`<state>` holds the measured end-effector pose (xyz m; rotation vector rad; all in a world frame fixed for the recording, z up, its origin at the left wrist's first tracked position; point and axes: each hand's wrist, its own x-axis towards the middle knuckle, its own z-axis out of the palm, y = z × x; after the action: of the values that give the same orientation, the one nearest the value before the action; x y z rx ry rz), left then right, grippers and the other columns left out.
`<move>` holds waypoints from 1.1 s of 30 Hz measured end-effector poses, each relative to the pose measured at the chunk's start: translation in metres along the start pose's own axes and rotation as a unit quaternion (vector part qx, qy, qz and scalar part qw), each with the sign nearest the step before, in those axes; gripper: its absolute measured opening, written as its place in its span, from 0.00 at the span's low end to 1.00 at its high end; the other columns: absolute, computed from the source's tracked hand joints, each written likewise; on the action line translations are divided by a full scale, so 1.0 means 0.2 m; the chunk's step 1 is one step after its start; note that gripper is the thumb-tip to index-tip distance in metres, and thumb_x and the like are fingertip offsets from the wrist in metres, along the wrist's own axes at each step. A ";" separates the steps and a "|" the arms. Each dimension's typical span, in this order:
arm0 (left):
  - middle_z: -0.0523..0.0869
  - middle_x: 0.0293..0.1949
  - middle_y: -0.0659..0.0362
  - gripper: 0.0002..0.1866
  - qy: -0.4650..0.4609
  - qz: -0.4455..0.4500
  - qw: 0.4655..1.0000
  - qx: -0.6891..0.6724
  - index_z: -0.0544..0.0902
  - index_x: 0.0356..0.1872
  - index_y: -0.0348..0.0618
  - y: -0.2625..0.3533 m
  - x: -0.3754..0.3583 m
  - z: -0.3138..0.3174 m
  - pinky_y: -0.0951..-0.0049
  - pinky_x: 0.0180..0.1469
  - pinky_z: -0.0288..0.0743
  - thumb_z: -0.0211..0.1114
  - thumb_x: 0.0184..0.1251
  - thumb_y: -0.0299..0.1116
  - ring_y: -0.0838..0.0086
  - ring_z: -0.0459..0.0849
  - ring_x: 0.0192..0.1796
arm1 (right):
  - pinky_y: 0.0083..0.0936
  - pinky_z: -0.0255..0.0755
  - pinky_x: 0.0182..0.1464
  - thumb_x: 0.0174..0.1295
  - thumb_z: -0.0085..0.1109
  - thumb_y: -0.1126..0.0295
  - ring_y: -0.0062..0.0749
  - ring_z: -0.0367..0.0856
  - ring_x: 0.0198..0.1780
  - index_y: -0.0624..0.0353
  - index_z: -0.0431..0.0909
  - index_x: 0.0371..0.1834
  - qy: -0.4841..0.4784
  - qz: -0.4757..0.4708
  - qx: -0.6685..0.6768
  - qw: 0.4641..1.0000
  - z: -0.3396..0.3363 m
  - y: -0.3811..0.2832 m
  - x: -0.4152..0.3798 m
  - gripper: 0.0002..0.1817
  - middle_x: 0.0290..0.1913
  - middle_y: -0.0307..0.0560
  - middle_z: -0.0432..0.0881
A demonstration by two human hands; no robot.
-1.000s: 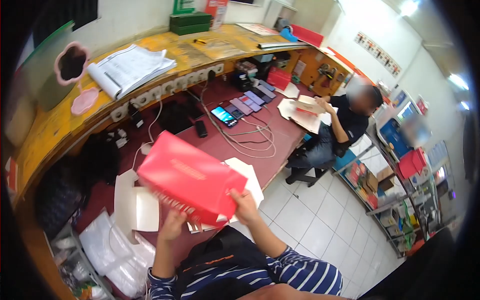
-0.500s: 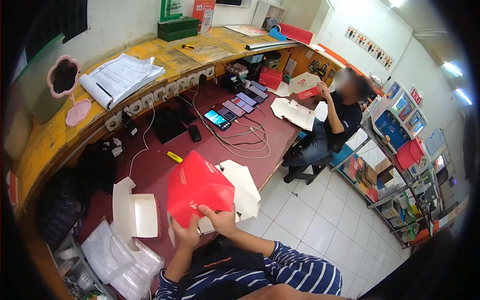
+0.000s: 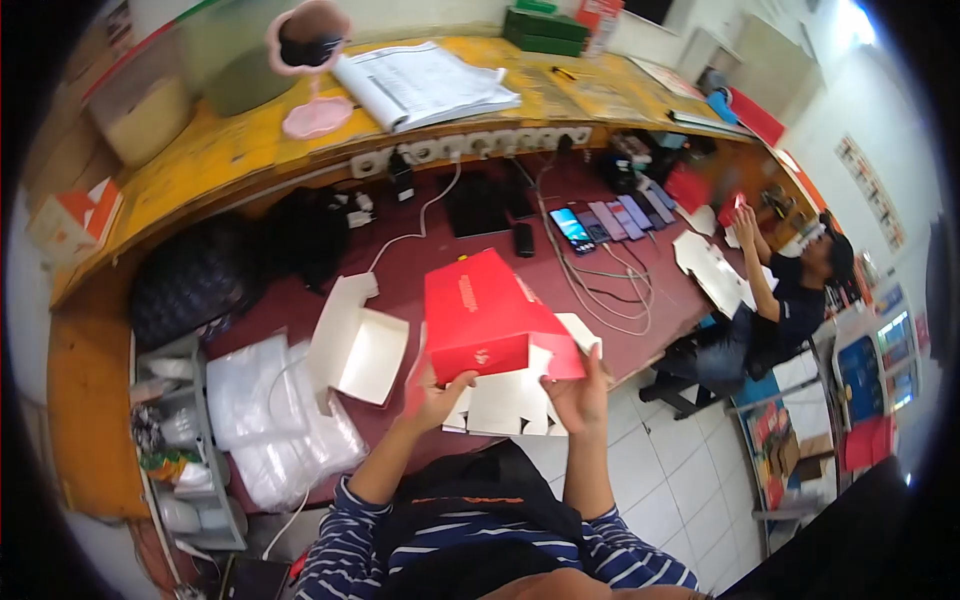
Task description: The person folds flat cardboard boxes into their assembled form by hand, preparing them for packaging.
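Observation:
Between my hands is a red cardboard box [image 3: 475, 310], partly folded, its printed faces toward me. My left hand [image 3: 437, 402] grips its lower left edge, thumb on the front. At the right, my right hand [image 3: 582, 392] pinches a red flap that stands out from the box. Under the box lie white, flat box blanks [image 3: 505, 405] with cut tabs. Left of it stands an open box [image 3: 372, 355] with a white inside and its lid raised.
Clear plastic bags [image 3: 270, 410] lie at the left beside a grey drawer rack [image 3: 225, 490]. Phones [image 3: 572, 230] and white cables [image 3: 640, 300] lie farther back. A co-worker [image 3: 800, 290] sits at the right, handling a red item. A yellow shelf [image 3: 230, 180] runs along the back.
My view has swung left. My right hand has moved from the box front to its right flap, which now stands out. The co-worker's hands are raised higher.

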<state>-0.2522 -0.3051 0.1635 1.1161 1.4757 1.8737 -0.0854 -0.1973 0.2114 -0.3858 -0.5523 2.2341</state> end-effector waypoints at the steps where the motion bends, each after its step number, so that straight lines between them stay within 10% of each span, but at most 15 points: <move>1: 0.76 0.32 0.63 0.15 -0.028 -0.019 0.995 -0.092 0.70 0.46 0.39 -0.03 -0.02 0.00 0.81 0.37 0.70 0.60 0.58 0.26 0.82 0.76 0.35 | 0.28 0.73 0.41 0.60 0.49 0.64 0.28 0.77 0.39 0.60 0.68 0.49 -0.017 0.025 0.028 0.999 0.04 -0.02 0.01 0.17 0.42 0.45 0.77; 6: 0.78 0.33 0.61 0.14 0.000 0.023 1.000 -0.016 0.70 0.46 0.37 -0.06 -0.05 -0.06 0.81 0.38 0.71 0.59 0.58 0.24 0.82 0.76 0.36 | 0.23 0.70 0.45 0.52 0.57 0.79 0.29 0.75 0.46 0.64 0.69 0.50 -0.012 -0.053 -0.188 0.981 -0.01 0.02 0.03 0.20 0.46 0.48 0.75; 8: 0.80 0.31 0.59 0.11 0.024 0.062 0.997 -0.037 0.71 0.43 0.35 -0.04 -0.04 -0.05 0.81 0.34 0.73 0.56 0.58 0.21 0.79 0.78 0.31 | 0.21 0.70 0.40 0.48 0.61 0.79 0.25 0.75 0.40 0.64 0.73 0.40 0.081 -0.193 -0.407 0.889 0.01 0.14 0.01 0.14 0.39 0.44 0.77; 10: 0.79 0.29 0.57 0.09 0.031 0.081 0.996 -0.031 0.71 0.41 0.34 0.00 -0.06 0.03 0.81 0.30 0.73 0.54 0.59 0.23 0.78 0.78 0.29 | 0.19 0.67 0.39 0.48 0.64 0.77 0.22 0.73 0.34 0.60 0.71 0.28 0.215 -0.205 -0.409 0.863 0.12 0.31 -0.03 0.09 0.31 0.39 0.75; 12: 0.78 0.27 0.59 0.08 0.041 0.063 0.988 -0.137 0.71 0.41 0.34 0.04 -0.08 0.11 0.81 0.27 0.71 0.53 0.60 0.22 0.79 0.78 0.28 | 0.21 0.67 0.36 0.51 0.59 0.76 0.21 0.71 0.38 0.59 0.69 0.40 0.122 -0.288 -0.271 0.910 -0.01 0.51 0.03 0.13 0.38 0.41 0.74; 17: 0.79 0.32 0.58 0.09 -0.005 -0.055 0.971 -0.232 0.72 0.41 0.37 0.02 -0.05 0.02 0.80 0.33 0.70 0.51 0.63 0.30 0.79 0.77 0.34 | 0.20 0.68 0.39 0.53 0.57 0.75 0.21 0.71 0.40 0.54 0.66 0.49 0.025 -0.018 -0.082 0.996 0.04 0.37 0.06 0.19 0.41 0.37 0.73; 19: 0.79 0.36 0.60 0.12 0.075 -0.253 0.734 -0.626 0.73 0.43 0.39 0.17 -0.03 0.00 0.78 0.40 0.67 0.49 0.65 0.35 0.79 0.75 0.40 | 0.20 0.67 0.40 0.53 0.58 0.74 0.20 0.71 0.40 0.54 0.65 0.49 0.023 -0.016 -0.086 0.996 0.03 0.36 0.07 0.20 0.41 0.36 0.73; 22: 0.78 0.40 0.62 0.14 -0.015 -0.210 0.670 -0.711 0.73 0.46 0.42 -0.02 -0.06 -0.06 0.76 0.43 0.65 0.49 0.65 0.37 0.80 0.73 0.45 | 0.22 0.66 0.45 0.52 0.59 0.71 0.22 0.70 0.45 0.57 0.64 0.51 0.087 -0.096 -0.206 0.970 0.01 0.39 0.10 0.22 0.44 0.39 0.72; 23: 0.78 0.40 0.62 0.14 -0.013 -0.210 0.670 -0.712 0.73 0.46 0.42 -0.06 -0.07 -0.06 0.76 0.43 0.65 0.49 0.65 0.37 0.80 0.73 0.45 | 0.24 0.65 0.47 0.52 0.59 0.70 0.24 0.69 0.46 0.58 0.64 0.51 0.100 -0.156 -0.288 0.940 -0.01 0.40 0.10 0.23 0.45 0.40 0.72; 24: 0.79 0.36 0.63 0.12 0.045 -0.223 0.784 -0.577 0.74 0.43 0.42 -0.07 -0.08 -0.05 0.78 0.40 0.65 0.52 0.64 0.37 0.81 0.74 0.39 | 0.25 0.64 0.50 0.52 0.59 0.68 0.26 0.68 0.48 0.60 0.63 0.52 0.112 -0.214 -0.366 0.899 0.00 0.41 0.09 0.24 0.46 0.42 0.71; 28: 0.76 0.21 0.67 0.08 0.159 -0.157 0.966 -0.133 0.79 0.30 0.41 -0.05 -0.12 0.03 0.84 0.27 0.62 0.60 0.59 0.35 0.86 0.71 0.24 | 0.28 0.62 0.54 0.54 0.57 0.69 0.30 0.68 0.52 0.61 0.60 0.55 0.043 -0.139 -0.194 0.970 0.09 0.41 0.04 0.26 0.51 0.46 0.69; 33: 0.71 0.14 0.70 0.10 0.271 -0.170 0.907 -0.273 0.80 0.21 0.40 -0.01 -0.11 0.10 0.82 0.17 0.54 0.63 0.57 0.35 0.90 0.63 0.17 | 0.24 0.68 0.53 0.55 0.53 0.80 0.29 0.70 0.51 0.57 0.62 0.53 0.061 -0.037 -0.036 0.997 0.01 0.57 0.04 0.22 0.48 0.43 0.71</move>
<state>-0.2243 -0.3116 0.1556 0.0651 1.1679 2.2218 -0.1633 -0.2607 0.1550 -0.5270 -0.5749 2.1074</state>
